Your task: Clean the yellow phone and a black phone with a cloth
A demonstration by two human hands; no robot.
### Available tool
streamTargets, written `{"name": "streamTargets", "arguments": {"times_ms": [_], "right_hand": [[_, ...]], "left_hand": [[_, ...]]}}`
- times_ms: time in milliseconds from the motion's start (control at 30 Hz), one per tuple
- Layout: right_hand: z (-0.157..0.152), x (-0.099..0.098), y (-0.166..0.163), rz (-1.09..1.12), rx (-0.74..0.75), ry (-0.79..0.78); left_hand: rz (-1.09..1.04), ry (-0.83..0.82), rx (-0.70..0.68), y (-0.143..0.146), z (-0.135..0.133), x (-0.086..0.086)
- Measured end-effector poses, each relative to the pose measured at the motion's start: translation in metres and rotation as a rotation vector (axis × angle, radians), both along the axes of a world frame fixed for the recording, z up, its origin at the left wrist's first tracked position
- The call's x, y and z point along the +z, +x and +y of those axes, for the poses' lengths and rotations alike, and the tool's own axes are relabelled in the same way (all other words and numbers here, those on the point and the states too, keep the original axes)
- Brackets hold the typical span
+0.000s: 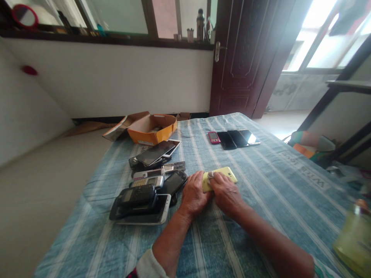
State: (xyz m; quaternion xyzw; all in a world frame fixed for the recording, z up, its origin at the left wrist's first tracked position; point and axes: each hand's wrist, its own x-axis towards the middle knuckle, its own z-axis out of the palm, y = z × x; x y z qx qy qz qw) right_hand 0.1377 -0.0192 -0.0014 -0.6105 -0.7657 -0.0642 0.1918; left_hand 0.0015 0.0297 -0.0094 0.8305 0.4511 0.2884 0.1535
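Observation:
A yellow smartphone [226, 172] lies back up, its camera end pointing to the right. My left hand [194, 195] is closed around its left end and steadies it against the tablecloth. My right hand [227, 193] presses on the phone's back, its fingers bunched around a small pale grey wad that looks like a cloth [211, 175]. Left of my hands is a pile of old phones: a white-edged smartphone [164, 208] under a black phone [137, 196], silver keypad phones [147, 181], and a dark slider-like phone [175, 181].
An open orange cardboard box [153, 136] stands at the table's far left, with more phones [156, 152] before it. A red keypad phone [214, 138] and several dark smartphones [236, 139] lie in a row at the back. A yellowish bottle [355, 239] is at the right edge.

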Motion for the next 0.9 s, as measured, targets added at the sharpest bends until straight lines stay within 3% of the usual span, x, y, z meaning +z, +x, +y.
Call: {"name": "streamTargets", "arguments": {"times_ms": [133, 300, 400, 500, 600, 667, 900], "right_hand": [[0.010, -0.001, -0.001, -0.050, 0.058, 0.028], [0.020, -0.003, 0.041, -0.070, -0.177, 0.043], [0.018, -0.004, 0.044, -0.087, -0.236, 0.030], [0.013, -0.006, 0.016, -0.098, -0.117, 0.056], [0.013, -0.007, -0.010, -0.096, 0.090, 0.093], [0.017, -0.006, -0.009, -0.074, 0.103, 0.078], [0.022, -0.006, 0.051, -0.066, -0.282, 0.018]], "left_hand": [[-0.023, 0.029, -0.006, -0.001, 0.003, -0.002], [-0.039, 0.030, -0.013, -0.002, 0.000, 0.001], [-0.037, 0.022, -0.006, -0.001, 0.000, 0.002], [-0.047, 0.024, 0.003, 0.000, 0.001, -0.001], [-0.065, 0.046, 0.004, -0.001, 0.003, -0.003], [-0.059, 0.050, -0.002, -0.002, 0.004, -0.004], [-0.012, 0.061, 0.004, -0.002, 0.002, 0.000]]}}
